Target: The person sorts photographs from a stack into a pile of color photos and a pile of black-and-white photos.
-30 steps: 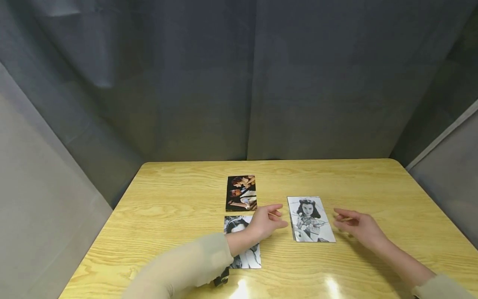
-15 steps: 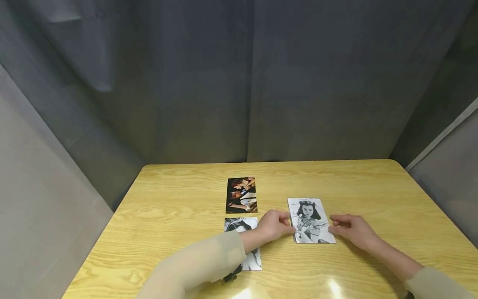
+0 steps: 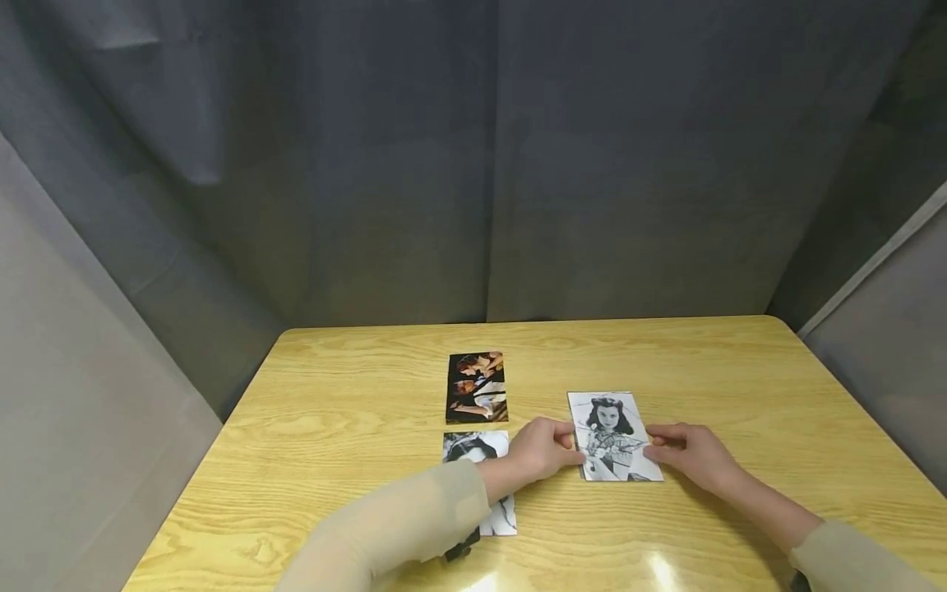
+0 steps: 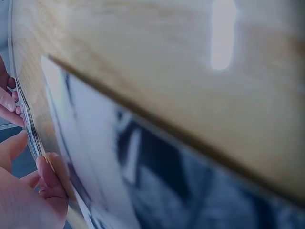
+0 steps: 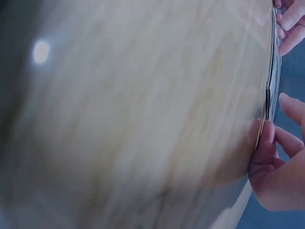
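A small stack of photo cards point(image 3: 612, 418), topped by a black-and-white portrait of a person with long dark hair, lies right of the table's middle. My left hand point(image 3: 538, 448) holds its left edge, thumb toward the lower corner. Opposite it, my right hand point(image 3: 695, 456) grips the right edge with thumb and fingers. From the side, the right wrist view shows the stack as thin layers point(image 5: 271, 86), with the right fingertips at its edge. A second black-and-white photo card point(image 3: 500, 516) lies partly hidden under my left forearm; it fills the foreground of the left wrist view.
Behind the left forearm lies a stack with a colour picture point(image 3: 477, 388) of people on a dark ground. All rest on a wood-grain table point(image 3: 355, 395). A dark grey curtain point(image 3: 385, 164) hangs along its far edge, and pale panels point(image 3: 81, 395) stand at the sides.
Both hands have closed in on the portrait stack from either side and now touch its edges. The stack has barely moved; the other cards lie as before.
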The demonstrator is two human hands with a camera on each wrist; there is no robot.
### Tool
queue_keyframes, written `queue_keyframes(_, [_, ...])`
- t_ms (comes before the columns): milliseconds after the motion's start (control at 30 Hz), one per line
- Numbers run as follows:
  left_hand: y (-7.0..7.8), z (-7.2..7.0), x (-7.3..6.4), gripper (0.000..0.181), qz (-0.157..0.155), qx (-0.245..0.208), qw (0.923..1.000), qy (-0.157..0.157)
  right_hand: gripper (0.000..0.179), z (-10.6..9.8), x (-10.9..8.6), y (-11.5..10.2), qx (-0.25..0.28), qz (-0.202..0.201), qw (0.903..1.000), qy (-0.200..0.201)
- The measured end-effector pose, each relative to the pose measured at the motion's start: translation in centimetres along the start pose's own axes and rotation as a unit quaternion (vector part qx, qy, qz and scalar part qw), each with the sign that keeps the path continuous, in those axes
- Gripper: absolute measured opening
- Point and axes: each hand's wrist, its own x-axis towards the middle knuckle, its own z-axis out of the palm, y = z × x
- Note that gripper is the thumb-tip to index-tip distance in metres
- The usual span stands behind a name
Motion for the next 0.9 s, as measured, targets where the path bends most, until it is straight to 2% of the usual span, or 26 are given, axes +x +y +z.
queue_keyframes(267, [-0.01,-0.08,0.03,0.048,0.005,-0.003,1.0000,0.002,0.044,0.34,0.02,-0.35,0.004,0.004,0.9999,0.013])
queue_keyframes(467, [-0.14,-0.01,-0.03,0.045,0.005,-0.013,0.9999,0.001,0.044,0.39,-0.08,-0.67,0.015,0.017,0.9997,0.008])
queue_keyframes(900, [0.04,0.57,-0.02,0.034,-0.014,-0.005,0.9990,0.043,0.039,0.53,-0.04,-0.69,0.047,0.040,0.9980,0.015])
